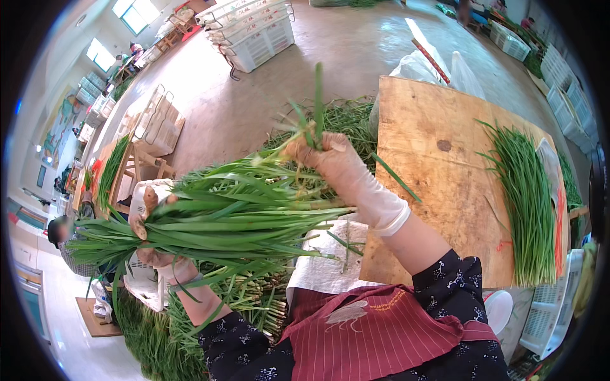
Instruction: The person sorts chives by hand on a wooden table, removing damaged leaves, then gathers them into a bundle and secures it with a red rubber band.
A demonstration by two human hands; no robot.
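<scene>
My left hand [155, 228], in a soiled thin glove, is closed around the leafy part of a large bunch of green garlic chives [228, 224]. The pale stem ends of the bunch point right, above my lap. My right hand [319, 147], also in a stained glove, pinches a few green leaves [318, 100] and pale stalks at the upper edge of the bunch; its fingertips are slightly blurred. A wooden board [438, 190] lies to the right of my right forearm, and a neat pile of chives [526, 205] rests on its right side.
Loose greens [348, 119] are heaped behind my hands. Tied bundles [157, 333] lie at the lower left, near a white plastic basket [159, 293]. White crates [259, 43] are stacked ahead on the floor. A person [71, 243] in a dark cap is at the left; others sit far off.
</scene>
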